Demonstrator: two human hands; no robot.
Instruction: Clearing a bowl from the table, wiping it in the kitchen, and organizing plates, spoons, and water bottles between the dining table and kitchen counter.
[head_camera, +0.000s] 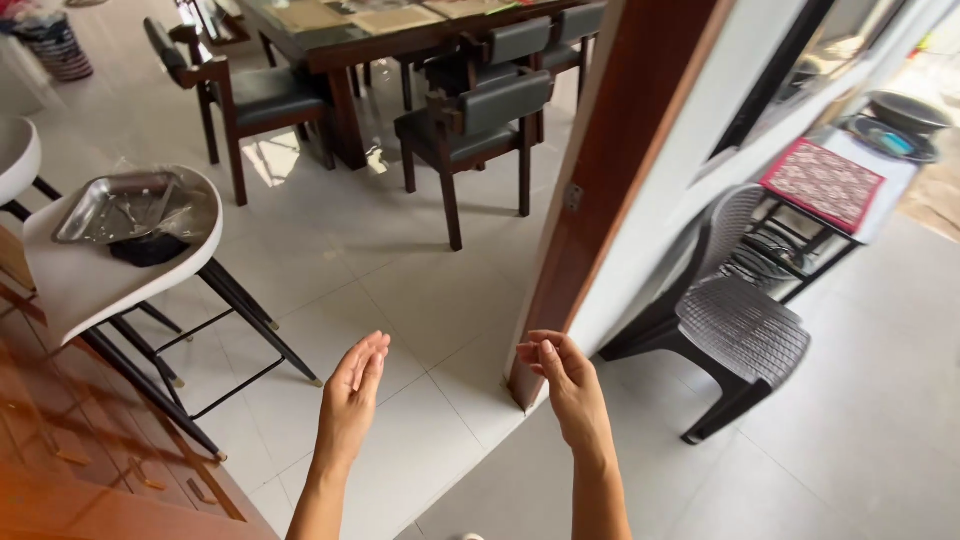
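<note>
White floor tiles (420, 300) lie under both hands, which hang in the air and hold nothing. The left hand (352, 395) is flat and upright, its fingers straight and close together, palm turned to the right. The right hand (568, 378) is loosely cupped, fingers curled narrow toward the thumb, and it sits just in front of the brown wooden door frame (610, 190), near its foot, without clearly touching it. The two hands are well apart, with bare tile between them. To the left of the left hand stands a white stool (100, 280) on thin black legs, and on its seat rests a shiny metal tray (115, 207) above a small dark thing. Far off, beyond the stool, a dark wooden dining table (340, 30) stands with dark padded chairs (470, 125) around it. Right of the door frame, past a white wall, a dark grey plastic chair (740, 320) stands on a grey floor, and behind it a small table carries a red patterned mat (822, 183), with dark round pans (900, 120) farther back. At the near left corner lies a reddish wooden surface (90, 460)
</note>
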